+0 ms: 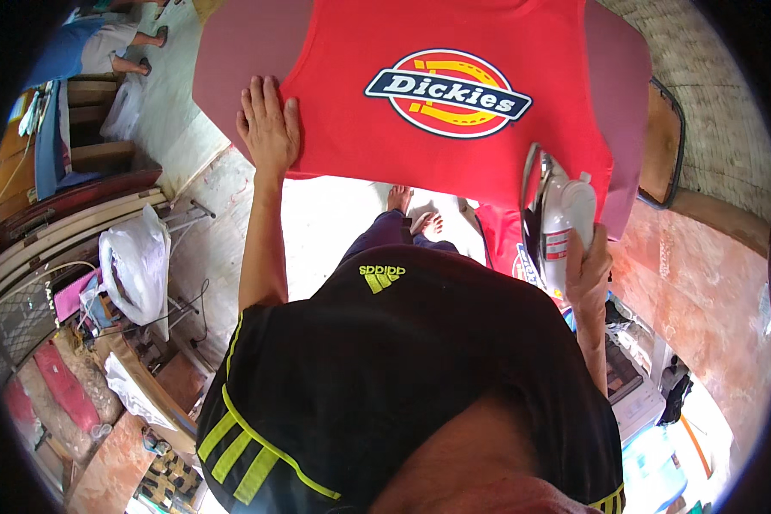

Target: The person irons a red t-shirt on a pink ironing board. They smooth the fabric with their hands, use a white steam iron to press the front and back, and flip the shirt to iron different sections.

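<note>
Left hand (268, 124) lies flat on a red cotton shirt (454, 163) (oval emblem); right hand (588, 272) grips a white electric iron (561, 224) at its right edge

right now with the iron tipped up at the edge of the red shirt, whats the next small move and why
Probably lower the white clothes iron flat onto the red printed shirt near its right edge. The right hand holds the iron tilted on its side, apparently off the cloth, while the left hand lies flat at the shirt's left edge on the mauve padded ironing board.

A white plastic bag (135, 261) hangs near stacked wooden boards (68, 227) at left.
</note>
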Demonstrator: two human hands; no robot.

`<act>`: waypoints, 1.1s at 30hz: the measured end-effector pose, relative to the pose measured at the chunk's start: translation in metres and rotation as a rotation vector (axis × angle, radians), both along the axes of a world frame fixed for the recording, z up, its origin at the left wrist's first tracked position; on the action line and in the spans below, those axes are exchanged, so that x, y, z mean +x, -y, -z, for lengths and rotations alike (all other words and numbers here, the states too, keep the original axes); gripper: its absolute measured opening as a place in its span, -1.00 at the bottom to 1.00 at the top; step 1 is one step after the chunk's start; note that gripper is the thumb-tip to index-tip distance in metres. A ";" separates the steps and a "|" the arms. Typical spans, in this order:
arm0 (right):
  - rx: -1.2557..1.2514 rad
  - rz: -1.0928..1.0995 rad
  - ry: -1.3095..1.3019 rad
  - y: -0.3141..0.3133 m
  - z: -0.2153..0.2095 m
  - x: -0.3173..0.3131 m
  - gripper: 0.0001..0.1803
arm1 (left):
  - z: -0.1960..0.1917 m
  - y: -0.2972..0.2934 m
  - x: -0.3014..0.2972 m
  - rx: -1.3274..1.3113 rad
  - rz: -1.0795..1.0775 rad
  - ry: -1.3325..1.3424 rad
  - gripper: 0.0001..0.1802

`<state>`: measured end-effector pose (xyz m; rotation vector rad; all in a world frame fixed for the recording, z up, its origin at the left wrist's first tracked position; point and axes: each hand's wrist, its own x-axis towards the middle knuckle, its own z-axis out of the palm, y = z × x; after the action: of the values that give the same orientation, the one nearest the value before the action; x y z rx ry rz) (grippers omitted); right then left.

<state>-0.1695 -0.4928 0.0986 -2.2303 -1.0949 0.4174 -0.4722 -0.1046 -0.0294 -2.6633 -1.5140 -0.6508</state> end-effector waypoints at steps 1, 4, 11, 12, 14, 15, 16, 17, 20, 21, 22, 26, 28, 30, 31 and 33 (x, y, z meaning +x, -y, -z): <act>-0.027 -0.052 0.044 0.003 0.004 -0.003 -0.73 | 0.004 -0.005 -0.002 0.009 -0.032 0.046 -0.34; -0.053 -0.191 -0.003 -0.010 0.006 -0.026 -0.70 | 0.008 -0.014 -0.007 0.030 -0.052 0.135 -0.40; -0.068 -0.446 -0.025 -0.123 -0.007 -0.096 -0.57 | -0.004 -0.046 -0.025 0.023 0.141 0.217 -0.56; -0.091 -0.454 -0.053 -0.142 -0.010 -0.106 -0.57 | -0.007 -0.050 -0.028 -0.003 0.173 0.217 -0.57; -0.129 -0.462 -0.114 -0.178 -0.010 -0.125 -0.57 | -0.011 -0.061 -0.035 -0.022 0.269 0.227 -0.60; -0.057 -0.452 -0.097 -0.195 -0.007 -0.135 -0.58 | -0.012 -0.067 -0.039 -0.020 0.332 0.242 -0.62; 0.011 -0.436 -0.077 -0.210 -0.002 -0.145 -0.59 | -0.014 -0.073 -0.042 -0.021 0.400 0.259 -0.64; 0.080 -0.418 -0.056 -0.224 0.000 -0.154 -0.59 | -0.017 -0.075 -0.044 -0.033 0.441 0.276 -0.67; -0.029 -0.404 -0.064 -0.253 -0.005 -0.175 -0.61 | -0.020 -0.084 -0.051 -0.097 0.551 0.313 -0.70; 0.011 -0.398 -0.042 -0.255 -0.006 -0.182 -0.61 | -0.017 -0.086 -0.053 -0.092 0.578 0.350 -0.71; 0.003 -0.369 -0.024 -0.253 -0.004 -0.188 -0.62 | -0.019 -0.086 -0.052 -0.121 0.593 0.341 -0.72; -0.072 -0.261 -0.028 -0.230 0.009 -0.208 -0.64 | -0.023 -0.082 -0.053 -0.191 0.631 0.346 -0.72; -0.108 -0.208 -0.113 -0.232 0.011 -0.215 -0.66 | -0.019 -0.087 -0.052 -0.204 0.659 0.338 -0.73; -0.031 -0.189 -0.118 -0.246 0.008 -0.220 -0.64 | -0.016 -0.090 -0.051 -0.215 0.666 0.345 -0.74; -0.040 -0.188 -0.130 -0.258 0.000 -0.220 -0.65 | -0.016 -0.092 -0.052 -0.218 0.666 0.345 -0.75; -0.014 -0.184 -0.129 -0.268 -0.001 -0.222 -0.65 | -0.017 -0.095 -0.053 -0.232 0.671 0.338 -0.76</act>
<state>-0.3916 -0.2245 0.1000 -2.0896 -1.2342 0.6389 -0.5249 -0.0095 -0.0122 -3.3962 -0.7203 -1.0406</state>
